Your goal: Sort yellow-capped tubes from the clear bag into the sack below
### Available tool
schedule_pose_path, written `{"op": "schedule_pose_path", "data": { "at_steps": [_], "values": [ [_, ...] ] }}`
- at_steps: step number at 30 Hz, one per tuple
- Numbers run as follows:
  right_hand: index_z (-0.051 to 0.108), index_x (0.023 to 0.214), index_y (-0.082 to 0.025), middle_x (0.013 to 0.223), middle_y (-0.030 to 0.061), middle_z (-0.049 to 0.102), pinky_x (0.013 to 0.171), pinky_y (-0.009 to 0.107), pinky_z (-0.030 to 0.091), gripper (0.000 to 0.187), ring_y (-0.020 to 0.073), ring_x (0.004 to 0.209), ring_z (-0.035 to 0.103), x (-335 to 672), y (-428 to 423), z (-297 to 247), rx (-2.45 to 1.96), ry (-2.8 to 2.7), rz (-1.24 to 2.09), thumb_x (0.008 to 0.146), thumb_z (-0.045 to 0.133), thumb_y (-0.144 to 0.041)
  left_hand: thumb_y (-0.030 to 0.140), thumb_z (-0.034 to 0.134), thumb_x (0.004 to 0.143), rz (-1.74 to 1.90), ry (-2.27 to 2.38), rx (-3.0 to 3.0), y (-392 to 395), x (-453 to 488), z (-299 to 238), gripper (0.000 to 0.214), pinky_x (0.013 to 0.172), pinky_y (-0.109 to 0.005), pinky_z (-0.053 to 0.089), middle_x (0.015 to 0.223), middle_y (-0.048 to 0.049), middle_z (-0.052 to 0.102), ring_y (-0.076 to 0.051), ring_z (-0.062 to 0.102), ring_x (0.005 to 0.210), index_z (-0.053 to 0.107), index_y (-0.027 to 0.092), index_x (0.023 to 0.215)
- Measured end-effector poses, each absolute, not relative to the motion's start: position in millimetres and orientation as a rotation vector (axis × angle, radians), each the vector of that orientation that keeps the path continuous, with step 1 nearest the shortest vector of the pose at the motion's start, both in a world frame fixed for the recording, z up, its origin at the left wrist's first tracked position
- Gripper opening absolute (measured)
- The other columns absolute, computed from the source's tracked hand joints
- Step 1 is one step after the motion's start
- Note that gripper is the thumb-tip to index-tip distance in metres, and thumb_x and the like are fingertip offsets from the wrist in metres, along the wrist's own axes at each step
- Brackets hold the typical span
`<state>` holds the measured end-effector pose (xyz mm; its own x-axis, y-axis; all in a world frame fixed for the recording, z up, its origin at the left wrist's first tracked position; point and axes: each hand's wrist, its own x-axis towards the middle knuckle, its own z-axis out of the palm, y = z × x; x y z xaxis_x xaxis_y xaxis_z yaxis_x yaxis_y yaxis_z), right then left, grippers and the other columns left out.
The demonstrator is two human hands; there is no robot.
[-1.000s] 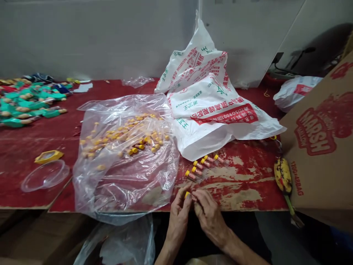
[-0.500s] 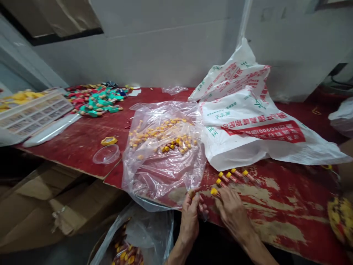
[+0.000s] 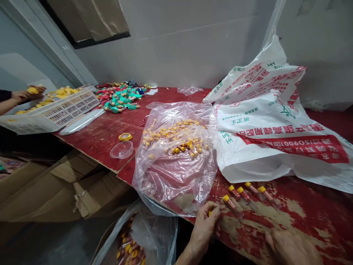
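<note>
My left hand (image 3: 204,226) is at the table's front edge, its fingers closed round a small tube; only a bit of its yellow cap (image 3: 210,213) shows, and the rest is hidden. At the lower right, my right hand (image 3: 293,246) is low over the worn tabletop, smeared by motion with its fingers unclear. Between and beyond the hands lie several clear tubes (image 3: 233,207) with yellow caps and reddish contents. A clear plastic bag (image 3: 173,180) spreads behind my left hand, with many small yellow-capped pieces (image 3: 179,145) in or under it.
A white printed sack (image 3: 261,147) covers the back right. On the left are a clear round lid (image 3: 121,149), a yellow piece (image 3: 125,137), green and red figures (image 3: 121,101) and a white basket (image 3: 74,106). Another person's hands (image 3: 29,94) hold something yellow. An open bag (image 3: 162,239) of yellow-capped pieces stands below.
The view has swung left, bringing the other person's hands in. My right hand has come away from the nearest tube, which now lies on the table, and has moved right. My left hand still grips.
</note>
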<state>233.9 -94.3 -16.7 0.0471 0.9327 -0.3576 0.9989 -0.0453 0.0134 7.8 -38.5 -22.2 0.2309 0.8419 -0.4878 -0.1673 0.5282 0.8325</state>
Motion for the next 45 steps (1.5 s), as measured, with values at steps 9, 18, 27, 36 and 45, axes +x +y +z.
{"op": "schedule_pose_path", "data": {
  "at_steps": [9, 18, 27, 36, 45],
  "values": [
    [0.071, 0.079, -0.025, 0.067, 0.0054, 0.071, 0.051, 0.029, 0.049, 0.040, 0.0221, 0.058, 0.068, 226, -104, -40, 2.216, 2.307, 0.041, 0.091, 0.034, -0.024, 0.059, 0.069, 0.068, 0.888, 1.056, 0.673, -40, 5, -24, 0.049, 0.040, -0.017, 0.035, 0.063, 0.0034, 0.055, -0.004, 0.045, 0.042, 0.061, 0.014, 0.085],
    [0.058, 0.111, -0.016, 0.101, 0.0088, 0.065, 0.081, 0.029, 0.051, 0.025, 0.0181, 0.093, 0.061, 111, -82, -13, 2.364, 3.187, -0.166, 0.097, 0.039, -0.025, 0.036, 0.083, 0.060, 1.048, 0.878, 0.351, -54, -2, -10, 0.040, 0.058, -0.019, 0.046, 0.075, 0.0002, 0.064, -0.009, 0.059, 0.063, 0.062, 0.016, 0.088],
    [0.062, 0.097, -0.016, 0.096, 0.0124, 0.061, 0.081, 0.041, 0.044, 0.017, 0.0259, 0.088, 0.055, 144, -56, -37, 2.467, 2.420, 0.434, 0.088, 0.047, -0.016, 0.033, 0.083, 0.056, 1.054, 0.904, 0.270, -52, -6, -11, 0.039, 0.052, -0.022, 0.051, 0.079, 0.0005, 0.062, -0.011, 0.060, 0.062, 0.061, 0.016, 0.083],
    [0.067, 0.081, -0.021, 0.075, 0.0051, 0.070, 0.057, 0.028, 0.043, 0.027, 0.0211, 0.068, 0.067, 203, -86, 10, 2.292, 2.117, -0.130, 0.091, 0.044, -0.029, 0.041, 0.083, 0.060, 0.928, 0.888, 0.393, -47, 1, -15, 0.040, 0.047, -0.019, 0.046, 0.065, 0.0023, 0.059, -0.009, 0.056, 0.053, 0.056, 0.016, 0.074],
    [0.070, 0.081, -0.014, 0.074, 0.0119, 0.071, 0.054, 0.028, 0.040, 0.029, 0.0254, 0.071, 0.069, 202, -64, 19, 2.152, 1.814, -0.208, 0.092, 0.043, -0.018, 0.049, 0.073, 0.069, 0.849, 0.919, 0.408, -38, 14, -6, 0.040, 0.053, -0.022, 0.049, 0.076, -0.0006, 0.062, -0.010, 0.060, 0.057, 0.058, 0.015, 0.086]
  ]
}}
